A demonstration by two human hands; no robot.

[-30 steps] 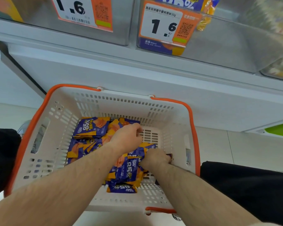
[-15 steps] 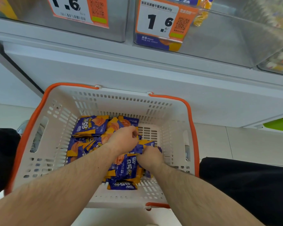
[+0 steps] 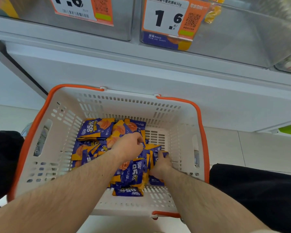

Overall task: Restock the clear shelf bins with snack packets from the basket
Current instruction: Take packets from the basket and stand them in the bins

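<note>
- Head view: your left hand (image 3: pixel 129 145) curled into glossy purple-and-orange snack packets (image 3: pixel 97 128) heaped in the slotted white plastic basket (image 3: pixel 60 125).
- Your right hand (image 3: pixel 160 163) gripped flat packets upright.
- Clear shelf bins (image 3: pixel 233 39) sat above.

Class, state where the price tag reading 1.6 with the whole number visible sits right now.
In the head view, the price tag is at top centre-right, fixed to the front of a clear shelf bin, above the white basket of snack packets.
</note>
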